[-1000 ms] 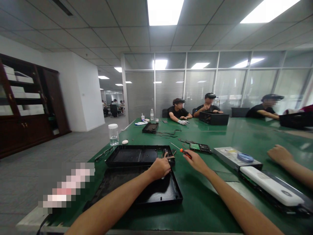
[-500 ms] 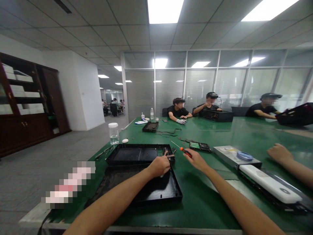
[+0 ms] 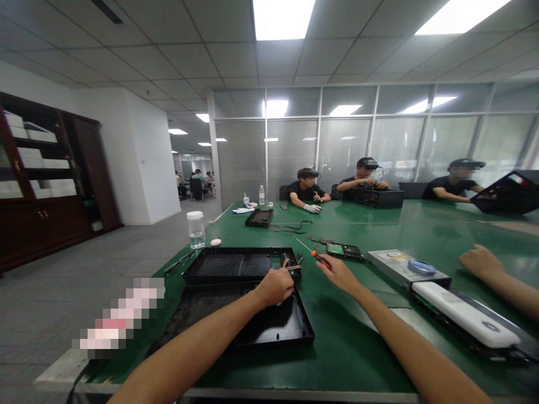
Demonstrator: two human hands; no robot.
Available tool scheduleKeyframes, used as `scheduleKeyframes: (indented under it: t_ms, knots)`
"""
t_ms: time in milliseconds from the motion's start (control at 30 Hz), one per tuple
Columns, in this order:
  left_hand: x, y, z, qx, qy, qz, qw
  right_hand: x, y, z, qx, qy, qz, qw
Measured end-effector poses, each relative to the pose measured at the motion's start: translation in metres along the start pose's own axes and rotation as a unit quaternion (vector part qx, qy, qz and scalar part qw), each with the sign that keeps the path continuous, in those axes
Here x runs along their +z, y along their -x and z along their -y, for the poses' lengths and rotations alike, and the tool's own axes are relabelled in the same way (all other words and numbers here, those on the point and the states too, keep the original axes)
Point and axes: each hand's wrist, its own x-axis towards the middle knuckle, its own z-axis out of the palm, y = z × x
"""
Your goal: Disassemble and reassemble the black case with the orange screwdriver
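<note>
My left hand (image 3: 274, 286) is closed in a loose fist over the far right corner of the near black tray-like casing (image 3: 236, 322); what it grips is hidden. Just beyond it lies a second black casing (image 3: 236, 265) with brown cables (image 3: 290, 264) at its right end. My right hand (image 3: 340, 275) holds a screwdriver with an orange and black handle (image 3: 319, 258), its thin shaft pointing away to the left above the green table (image 3: 349, 342).
A green circuit board (image 3: 345, 251), a grey drive with a blue ring (image 3: 406, 268) and a white device (image 3: 463, 311) lie to the right. Another person's hand (image 3: 480, 262) rests at the right. A glass jar (image 3: 196, 230) stands at the left edge. Several people sit at the far end.
Both my hands stay almost still; the screwdriver tip shifts slightly. At the far right a person has tilted a black casing upward.
</note>
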Motion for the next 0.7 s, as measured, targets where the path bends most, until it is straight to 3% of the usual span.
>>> scheduleKeyframes:
  t_ms: [267,400,500,700]
  knots:
    - [-0.004,0.001,0.005,0.067,0.029,0.009,0.997,0.0,-0.003,-0.005,0.015,-0.052,-0.025,0.998]
    - [-0.005,0.001,0.005,0.077,0.019,0.019,0.997,0.001,-0.006,-0.011,0.126,-0.181,-0.021,0.975]
    - [-0.004,0.002,0.005,0.066,0.023,0.018,0.997,-0.002,-0.005,-0.009,0.19,-0.274,0.036,0.942]
    - [0.003,0.004,0.005,-0.033,0.137,0.016,0.99,-0.025,-0.005,0.009,0.128,-0.293,0.092,0.943]
